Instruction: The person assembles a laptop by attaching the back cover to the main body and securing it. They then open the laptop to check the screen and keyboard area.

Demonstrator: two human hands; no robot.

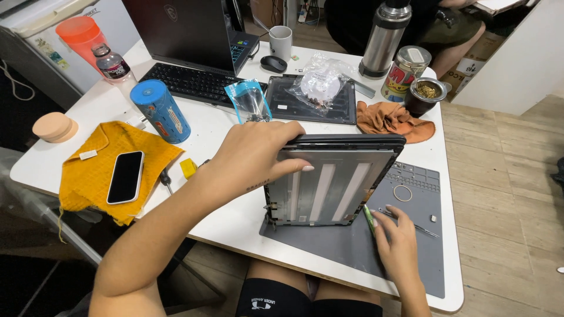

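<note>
We log, at the centre of the white desk [235,217], a laptop panel [332,182] standing on its lower long edge on a grey work mat [411,258], its ribbed silver inner face turned toward us and its long axis running from 9 o'clock to 3 o'clock across the view. Our left hand [258,154] comes in from 8 o'clock and closes over the upper left corner, fingers [296,167] draped across the inner face, thumb hidden behind the top edge; this hand has the panel and keeps it upright. Our right hand [396,243] lies at 5 o'clock from the panel, low on the mat, loosely curled around a thin green pry tool [369,218] whose tip points up toward the lower right corner; we cannot tell whether the tip touches the seam. The left hand is thus the nearer and the bearing one; the right sits just beside the bottom edge. Also entered: a thin metal tool [411,223] and a small ring [402,193] on the mat at 3 o'clock; a yellow cloth [88,176] with a dark phone [125,176] at 9 o'clock; a blue cylindrical can [160,111] at 10 o'clock; a second dark laptop base [311,103] under a clear plastic bag [322,82] at 12 o'clock; an orange cloth [390,120] at 1 o'clock.
</note>
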